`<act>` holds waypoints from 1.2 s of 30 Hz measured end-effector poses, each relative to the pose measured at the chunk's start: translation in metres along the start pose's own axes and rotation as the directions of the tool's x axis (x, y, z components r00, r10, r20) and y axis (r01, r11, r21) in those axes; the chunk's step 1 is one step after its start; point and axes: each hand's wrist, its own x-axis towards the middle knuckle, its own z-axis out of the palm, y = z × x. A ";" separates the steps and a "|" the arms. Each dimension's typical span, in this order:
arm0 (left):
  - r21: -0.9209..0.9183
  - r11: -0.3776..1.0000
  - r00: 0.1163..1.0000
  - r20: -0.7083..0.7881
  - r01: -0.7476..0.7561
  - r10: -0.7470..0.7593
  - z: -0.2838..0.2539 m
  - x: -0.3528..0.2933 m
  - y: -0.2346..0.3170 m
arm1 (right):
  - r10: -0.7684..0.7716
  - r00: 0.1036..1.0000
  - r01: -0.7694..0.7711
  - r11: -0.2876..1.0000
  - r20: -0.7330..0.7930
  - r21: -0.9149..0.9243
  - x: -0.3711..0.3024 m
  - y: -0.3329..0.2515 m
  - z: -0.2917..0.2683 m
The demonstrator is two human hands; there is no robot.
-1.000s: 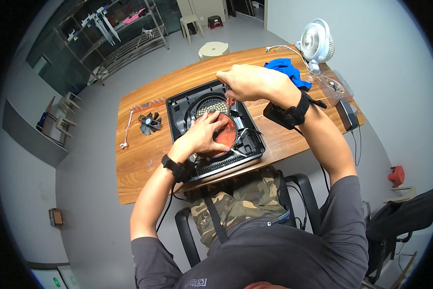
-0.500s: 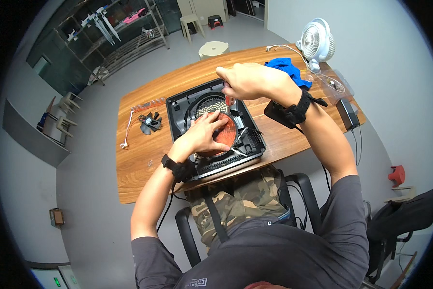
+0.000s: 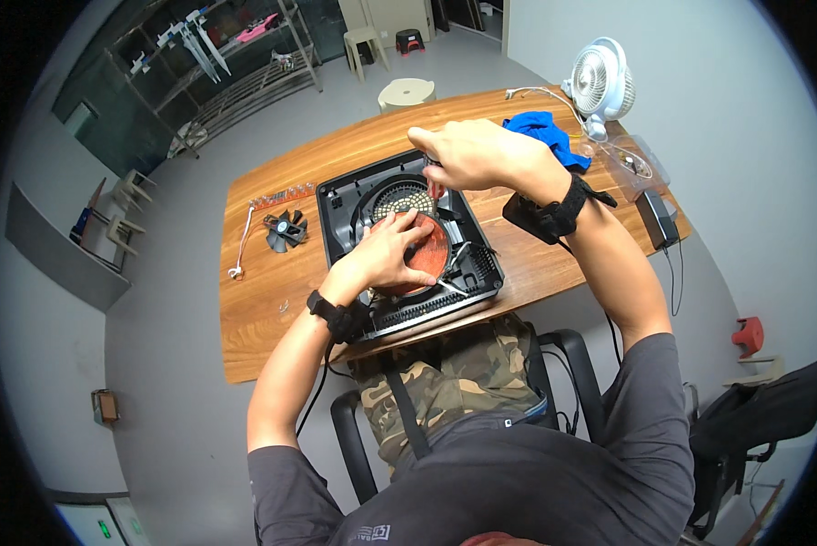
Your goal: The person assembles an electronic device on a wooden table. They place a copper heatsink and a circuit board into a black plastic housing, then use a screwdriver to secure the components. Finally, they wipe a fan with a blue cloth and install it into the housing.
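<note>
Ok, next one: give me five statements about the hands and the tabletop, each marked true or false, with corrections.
1. The left hand rests on a reddish disc. True.
2. The right hand lies flat and empty. False: it is curled around a red object.
3. The loose black fan sits inside the black housing. False: it lies on the table, left of the housing.
4. A blue cloth lies on the table. True.
5. The white fan stands at the table's far right. True.
</note>
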 end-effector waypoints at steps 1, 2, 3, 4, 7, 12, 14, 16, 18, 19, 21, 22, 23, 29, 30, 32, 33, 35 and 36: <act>0.003 1.000 1.000 0.010 0.008 -0.008 -0.004 0.000 0.003 | 0.011 1.000 -0.011 1.000 -0.023 0.004 0.001 -0.002 0.001; 0.006 1.000 1.000 0.020 0.016 -0.016 -0.005 0.000 0.005 | 0.022 0.999 -0.022 1.000 -0.046 0.008 0.002 -0.004 0.002; 0.007 1.000 1.000 0.020 0.007 -0.007 -0.002 0.001 0.004 | 0.034 0.997 -0.033 0.999 -0.068 0.012 0.003 -0.006 0.002; 0.011 1.000 1.000 0.016 0.003 -0.003 -0.001 0.001 0.001 | 0.068 0.997 -0.069 0.997 -0.046 -0.019 0.005 -0.009 0.001; 0.014 1.000 1.000 0.008 -0.003 0.003 0.000 0.001 0.000 | 0.172 0.985 -0.170 0.978 0.013 -0.117 0.011 -0.018 -0.004; -0.008 1.000 1.000 -0.009 -0.024 0.024 0.004 0.002 -0.007 | 0.089 0.995 -0.087 0.996 0.037 -0.035 0.003 -0.014 -0.011; -0.019 1.000 1.000 -0.024 -0.020 0.020 0.006 0.002 -0.006 | -0.011 0.999 0.009 0.999 0.048 0.037 0.005 -0.003 -0.007; -0.014 1.000 1.000 -0.017 -0.008 0.008 0.006 0.002 -0.005 | -0.009 0.999 0.006 0.999 0.044 0.052 0.006 -0.005 -0.009; 0.008 1.000 1.000 0.012 0.011 -0.011 0.003 0.001 -0.003 | 0.007 1.000 -0.007 1.000 0.028 -0.007 0.011 -0.004 -0.007; 0.014 1.000 1.000 0.016 0.011 -0.012 0.002 0.001 -0.002 | 0.018 1.000 -0.018 0.999 0.017 -0.034 0.013 -0.003 -0.005; 0.027 1.000 1.000 0.024 0.011 -0.012 0.000 0.001 0.000 | 0.083 0.996 -0.081 0.992 0.020 -0.094 0.015 -0.004 -0.002; 0.021 1.000 1.000 0.022 0.009 -0.009 0.000 0.002 0.000 | 0.116 0.993 -0.113 0.986 0.018 -0.125 0.016 -0.004 -0.002; 0.015 1.000 1.000 0.021 0.007 -0.007 0.000 0.001 0.000 | 0.139 0.990 -0.133 0.980 0.033 -0.145 0.015 -0.004 -0.003; -0.002 1.000 0.999 -0.043 -0.015 0.015 0.008 0.002 -0.006 | 0.083 0.995 -0.078 0.994 0.056 -0.079 -0.004 0.000 -0.014; 0.002 1.000 0.998 -0.051 -0.023 0.023 0.008 0.003 -0.006 | 0.042 0.997 -0.038 0.998 0.067 -0.056 -0.003 0.010 -0.009; -0.001 1.000 0.998 -0.047 -0.030 0.030 0.007 0.003 -0.004 | -0.001 0.999 0.001 1.000 0.038 -0.007 -0.004 0.012 -0.004; -0.003 0.999 0.998 -0.045 -0.035 0.035 0.005 0.004 -0.002 | 0.020 0.999 -0.020 1.000 0.045 -0.006 -0.004 0.012 -0.003; -0.006 1.000 1.000 0.007 0.004 -0.004 0.000 0.000 0.000 | 0.048 0.997 -0.049 0.999 0.056 0.000 0.000 0.000 -0.009; -0.006 1.000 1.000 0.007 0.014 -0.014 0.002 -0.001 -0.001 | 0.045 0.998 -0.046 0.999 0.042 0.006 0.003 -0.001 -0.006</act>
